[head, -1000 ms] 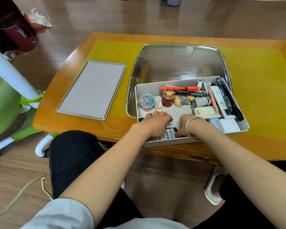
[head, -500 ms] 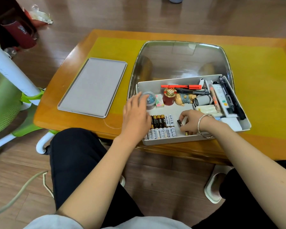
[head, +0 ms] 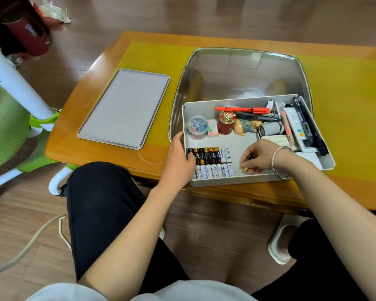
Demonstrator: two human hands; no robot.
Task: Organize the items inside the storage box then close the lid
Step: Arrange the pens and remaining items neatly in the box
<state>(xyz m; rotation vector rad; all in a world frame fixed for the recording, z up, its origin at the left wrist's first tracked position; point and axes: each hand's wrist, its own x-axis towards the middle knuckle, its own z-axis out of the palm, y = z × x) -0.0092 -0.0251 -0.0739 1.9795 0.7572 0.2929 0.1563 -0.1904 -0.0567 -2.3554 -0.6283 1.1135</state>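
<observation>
Right hand (head: 261,156), silver bangle on wrist, pinches small gold-tipped battery (head: 245,169) near front wall of open white plastic storage box (head: 237,181) on wooden table (head: 117,155). Left hand (head: 179,158) over box's left wall, fingers curled against battery rows (head: 212,161); grip itself hidden. Two rows of batteries, near row partly covered, exact count unclear. Behind: one round clip tub (head: 197,127), one red jar (head: 225,123), one figurine (head: 245,126), one red marker (head: 242,109). Right-side clutter hard to separate. One flat grey lid (head: 124,108) lies left of box, apart.

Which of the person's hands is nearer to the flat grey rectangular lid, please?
Left. The left hand grips the white storage box's left wall, just right of the lid; the right hand is inside the box, farther away.
</observation>
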